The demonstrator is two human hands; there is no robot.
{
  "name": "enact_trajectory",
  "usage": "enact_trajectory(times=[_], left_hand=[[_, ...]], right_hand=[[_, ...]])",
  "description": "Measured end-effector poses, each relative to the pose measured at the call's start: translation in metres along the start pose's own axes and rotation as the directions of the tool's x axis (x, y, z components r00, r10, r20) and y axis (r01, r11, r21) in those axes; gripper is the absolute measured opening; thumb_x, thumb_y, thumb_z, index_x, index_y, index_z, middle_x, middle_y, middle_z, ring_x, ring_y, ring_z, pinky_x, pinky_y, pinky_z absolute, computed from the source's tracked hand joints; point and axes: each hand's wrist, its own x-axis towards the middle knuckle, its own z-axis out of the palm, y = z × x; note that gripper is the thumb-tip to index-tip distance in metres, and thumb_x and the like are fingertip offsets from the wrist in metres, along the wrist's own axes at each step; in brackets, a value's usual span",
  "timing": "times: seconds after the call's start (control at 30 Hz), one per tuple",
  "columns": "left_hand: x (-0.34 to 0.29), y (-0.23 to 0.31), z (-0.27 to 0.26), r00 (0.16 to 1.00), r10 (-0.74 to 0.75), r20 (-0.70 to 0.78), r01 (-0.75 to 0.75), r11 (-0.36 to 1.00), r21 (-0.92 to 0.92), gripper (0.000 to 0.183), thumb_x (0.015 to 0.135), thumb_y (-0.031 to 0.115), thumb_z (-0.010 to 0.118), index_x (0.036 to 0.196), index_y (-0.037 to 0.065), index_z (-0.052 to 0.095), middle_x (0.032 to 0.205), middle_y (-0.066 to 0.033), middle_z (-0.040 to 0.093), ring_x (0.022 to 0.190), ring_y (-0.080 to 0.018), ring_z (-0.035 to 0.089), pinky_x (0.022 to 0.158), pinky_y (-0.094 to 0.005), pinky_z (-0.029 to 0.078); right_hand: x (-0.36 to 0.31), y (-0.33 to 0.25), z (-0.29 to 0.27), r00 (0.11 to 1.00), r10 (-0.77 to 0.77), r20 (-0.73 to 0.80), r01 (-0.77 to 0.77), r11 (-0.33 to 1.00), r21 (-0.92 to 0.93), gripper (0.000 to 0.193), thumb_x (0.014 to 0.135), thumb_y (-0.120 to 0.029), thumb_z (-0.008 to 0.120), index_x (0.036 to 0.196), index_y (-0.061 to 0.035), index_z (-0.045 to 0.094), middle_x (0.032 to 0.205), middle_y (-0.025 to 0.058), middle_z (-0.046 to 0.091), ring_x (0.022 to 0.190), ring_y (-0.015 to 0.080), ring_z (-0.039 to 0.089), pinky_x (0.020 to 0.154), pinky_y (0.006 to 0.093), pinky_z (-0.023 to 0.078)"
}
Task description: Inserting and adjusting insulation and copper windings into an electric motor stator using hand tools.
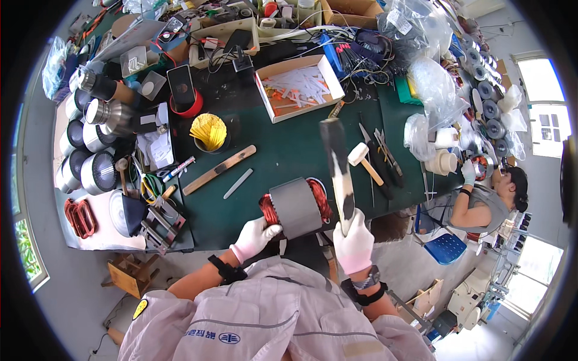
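A grey motor stator (295, 207) with red-brown copper windings bulging from both ends lies at the table's near edge. My left hand (254, 239), in a white glove, grips the winding at its left end, the thumb lying over the copper. My right hand (353, 243), also gloved, is closed around a long bat-like stick (341, 174), black at its far end and pale with dark patches lower down. The stick stands raised just right of the stator, apart from it in this view. A small white-headed mallet (365, 163) lies right of the stick.
On the green table (271, 150) are a wooden stick (220, 170), a pale strip (238, 183), a cup of yellow pieces (209, 132) and a box of paper strips (299, 88). Scissors and pliers (388, 156) lie right. Stator cores (98, 172) stand left. A co-worker (481, 198) sits at right.
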Motion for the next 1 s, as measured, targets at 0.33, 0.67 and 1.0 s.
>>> enact_trajectory(times=[0.33, 0.67, 1.0], left_hand=[[0.031, 0.014, -0.024, 0.998, -0.05, -0.044, 0.027, 0.905, -0.424, 0.063, 0.107, 0.046, 0.062, 0.141, -0.007, 0.053, 0.126, -0.0094, 0.065, 0.116, -0.0157, 0.057, 0.106, -0.0326, 0.046], [0.038, 0.013, -0.021, 0.965, 0.065, -0.254, -0.114, 0.976, -0.184, 0.031, 0.113, 0.023, 0.049, 0.13, -0.002, 0.054, 0.117, -0.0108, 0.061, 0.109, -0.0173, 0.055, 0.101, -0.032, 0.045], [0.05, 0.01, -0.017, 0.973, 0.048, -0.225, -0.111, 0.955, -0.277, 0.048, 0.113, 0.024, 0.05, 0.152, -0.004, 0.042, 0.144, -0.0135, 0.057, 0.135, -0.0213, 0.052, 0.116, -0.0333, 0.037]], right_hand=[[0.012, 0.002, 0.042, 0.999, 0.023, -0.035, -0.021, 0.997, 0.069, 0.038, 0.094, -0.017, 0.066, 0.127, -0.0012, 0.053, 0.092, 0.0267, 0.071, 0.086, 0.0474, 0.071, 0.075, 0.0544, 0.058], [0.046, -0.015, 0.072, 0.987, -0.088, -0.136, 0.096, 0.994, 0.058, 0.027, 0.096, -0.019, 0.066, 0.114, -0.0039, 0.052, 0.094, 0.0208, 0.07, 0.078, 0.0425, 0.072, 0.066, 0.0511, 0.059], [0.063, -0.001, 0.095, 0.99, -0.032, -0.137, 0.047, 0.993, 0.106, 0.036, 0.093, -0.018, 0.068, 0.123, -0.0052, 0.054, 0.097, 0.0207, 0.071, 0.08, 0.0441, 0.071, 0.069, 0.0532, 0.058]])
